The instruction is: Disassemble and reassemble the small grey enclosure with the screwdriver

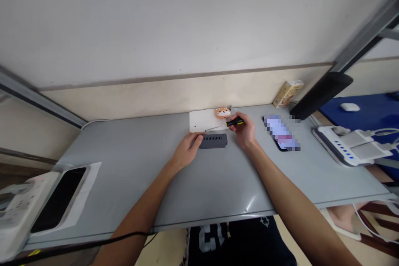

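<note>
A dark grey slotted box (213, 141) lies on the grey table (134, 166), near the middle. My left hand (187, 149) grips its left end between thumb and fingers. In my right hand (243, 129) is a screwdriver (234, 122) with a black and yellow handle, held level. Its thin shaft points left, and the tip is close to my left fingertips; whether it touches anything is too small to tell. Behind the box lies a white sheet (201, 120) with a small dark spot on it. An orange and white animal-faced case (223, 112) sits at the sheet's right side.
A lit phone (282, 133) lies to the right, with a carton (288, 93) and a black upright object (322, 95) behind. Farther right is a charging strip (339, 147). At the left are a dark phone (59, 199) and a white power strip (28, 208). A wall closes the back.
</note>
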Available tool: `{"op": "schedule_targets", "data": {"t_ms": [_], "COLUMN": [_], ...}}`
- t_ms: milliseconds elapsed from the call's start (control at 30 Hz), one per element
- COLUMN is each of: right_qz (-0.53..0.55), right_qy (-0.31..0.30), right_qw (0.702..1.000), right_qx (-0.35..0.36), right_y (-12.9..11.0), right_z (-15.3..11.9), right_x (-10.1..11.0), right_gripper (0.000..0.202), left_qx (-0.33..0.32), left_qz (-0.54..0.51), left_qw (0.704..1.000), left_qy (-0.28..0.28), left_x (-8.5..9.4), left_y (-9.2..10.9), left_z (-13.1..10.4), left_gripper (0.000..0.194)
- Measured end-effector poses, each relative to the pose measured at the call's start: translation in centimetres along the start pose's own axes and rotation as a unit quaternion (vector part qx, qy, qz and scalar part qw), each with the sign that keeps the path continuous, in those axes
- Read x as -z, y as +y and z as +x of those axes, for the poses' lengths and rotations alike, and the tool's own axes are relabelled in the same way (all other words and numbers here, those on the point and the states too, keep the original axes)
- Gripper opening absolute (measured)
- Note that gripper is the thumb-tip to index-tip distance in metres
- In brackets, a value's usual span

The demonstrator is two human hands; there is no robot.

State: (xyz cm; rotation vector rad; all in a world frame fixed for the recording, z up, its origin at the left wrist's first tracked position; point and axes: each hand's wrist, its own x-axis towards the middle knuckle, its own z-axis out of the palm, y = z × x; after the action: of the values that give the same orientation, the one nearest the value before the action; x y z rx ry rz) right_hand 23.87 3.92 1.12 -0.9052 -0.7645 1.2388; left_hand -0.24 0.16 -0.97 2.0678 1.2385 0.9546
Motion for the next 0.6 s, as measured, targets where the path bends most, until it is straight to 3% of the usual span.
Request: {"op": "schedule_targets", "data": {"t_ms": [133,300,600], "right_qz": [-0.016,-0.009,-0.024], "right_qy": [-0.035,-0.038,-0.044], "right_qw": [0.999,0.999,0.999], "right_qx": [-0.007,-0.02,-0.02], "right_y": [0.2,0.4,0.5], "right_z": [-0.4,-0.5,-0.6], "right_x": [-0.2,-0.3,-0.1], "right_gripper": [0.031,0.029,0.029], "left_qx": [-0.022,-0.075,-0.16], "left_qz": [-0.013,0.055,0.149], "left_qw": [1.0,0.994,0.973], "left_qy": [0.003,0.053,0.077], "left_x": [0.7,1.2,0.9], "left_y": [0.4,1.2,1.3], "left_z": [-0.2,-0.4,-0.4], "left_gripper": [0.04,0.047,0.024]}}
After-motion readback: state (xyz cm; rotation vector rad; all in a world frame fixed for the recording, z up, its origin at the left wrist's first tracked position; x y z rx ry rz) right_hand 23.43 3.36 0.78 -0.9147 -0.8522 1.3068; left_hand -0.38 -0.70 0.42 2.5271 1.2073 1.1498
